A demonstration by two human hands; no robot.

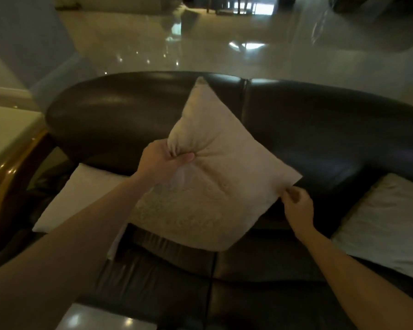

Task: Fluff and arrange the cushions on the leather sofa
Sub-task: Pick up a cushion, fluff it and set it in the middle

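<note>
A cream square cushion point(215, 177) is held up on its corner over the middle of the dark leather sofa point(320, 129). My left hand point(163, 161) bunches the cushion's left edge in a tight grip. My right hand point(297, 206) pinches the cushion's right corner between thumb and fingers. A second pale cushion point(81, 198) lies flat on the sofa's left seat, partly under my left forearm. A third pale cushion point(386, 220) lies on the right seat.
A pale table top with a gold-coloured rim point(7, 148) stands at the sofa's left end. Behind the backrest stretches a glossy tiled floor point(200, 44) with furniture far off. A shiny floor patch point(100, 317) shows before the sofa.
</note>
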